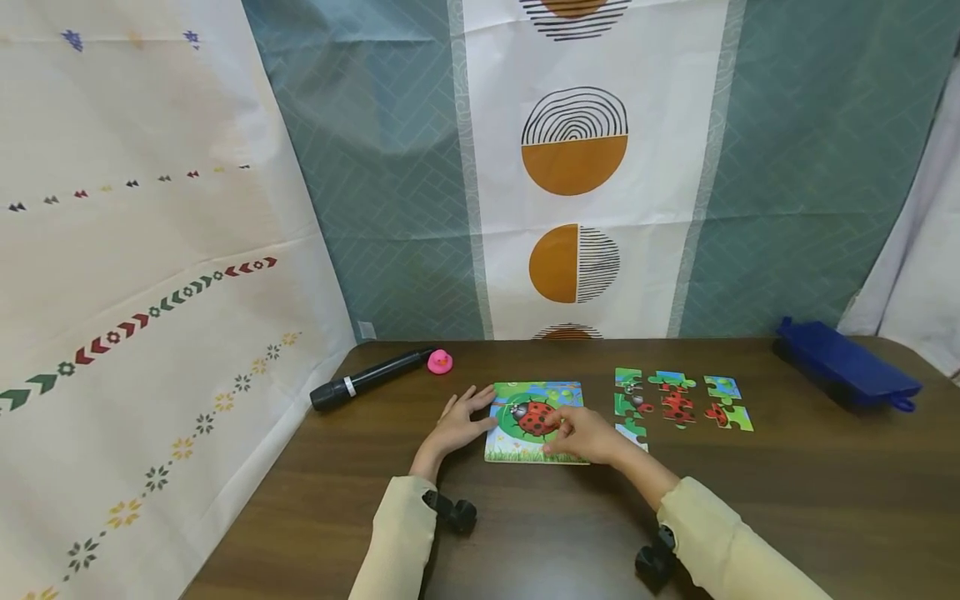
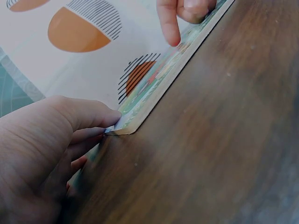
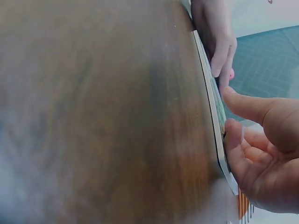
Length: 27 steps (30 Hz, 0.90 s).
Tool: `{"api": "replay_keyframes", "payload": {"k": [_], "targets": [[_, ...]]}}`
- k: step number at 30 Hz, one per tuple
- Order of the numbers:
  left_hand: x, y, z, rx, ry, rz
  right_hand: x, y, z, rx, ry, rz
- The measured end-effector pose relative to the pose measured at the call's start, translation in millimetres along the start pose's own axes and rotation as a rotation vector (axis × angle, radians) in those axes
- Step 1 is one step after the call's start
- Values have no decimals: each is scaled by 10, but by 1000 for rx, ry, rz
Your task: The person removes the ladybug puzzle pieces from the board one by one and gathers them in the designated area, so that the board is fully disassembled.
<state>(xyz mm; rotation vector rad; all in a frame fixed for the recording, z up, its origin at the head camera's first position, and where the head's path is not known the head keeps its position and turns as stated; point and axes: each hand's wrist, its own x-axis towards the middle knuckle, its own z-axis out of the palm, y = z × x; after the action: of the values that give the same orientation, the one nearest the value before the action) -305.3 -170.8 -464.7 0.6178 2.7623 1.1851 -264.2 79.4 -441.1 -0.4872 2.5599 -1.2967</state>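
A ladybug puzzle board (image 1: 510, 451) lies flat on the brown table. My left hand (image 1: 457, 423) rests at its left side, fingers stretched toward the far edge. In the left wrist view, the left thumb (image 2: 96, 114) touches the board's near-left corner. My right hand (image 1: 588, 433) is over the board's right part and covers some of the picture. Its thumb and forefinger stand apart, and the other fingers bend loosely. No piece shows between them in the right wrist view. Several loose puzzle pieces (image 1: 678, 404) with ladybug parts lie right of the board.
A black microphone (image 1: 371, 379) lies at the back left, with a pink rubber duck (image 1: 440, 362) by its thin end. Toward the back right rests a blue plastic tray-like object (image 1: 847, 362). A patterned curtain (image 1: 390, 167) hangs behind the table.
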Motion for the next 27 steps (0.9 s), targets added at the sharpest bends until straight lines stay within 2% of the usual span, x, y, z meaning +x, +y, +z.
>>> {"api": "replay_keyframes", "payload": {"k": [6, 14, 20, 24, 27], "targets": [[20, 16, 26, 9, 9, -5, -19, 21, -8, -62, -12, -54], [3, 17, 15, 4, 6, -14, 22, -39, 8, -64, -17, 3], [6, 11, 22, 1, -4, -9, 33, 9, 21, 14, -17, -1], [3, 14, 16, -7, -2, 3, 17, 27, 27, 95, 10, -15], [-3, 23, 5, -8, -4, -14, -9, 26, 29, 132, 36, -4]]}}
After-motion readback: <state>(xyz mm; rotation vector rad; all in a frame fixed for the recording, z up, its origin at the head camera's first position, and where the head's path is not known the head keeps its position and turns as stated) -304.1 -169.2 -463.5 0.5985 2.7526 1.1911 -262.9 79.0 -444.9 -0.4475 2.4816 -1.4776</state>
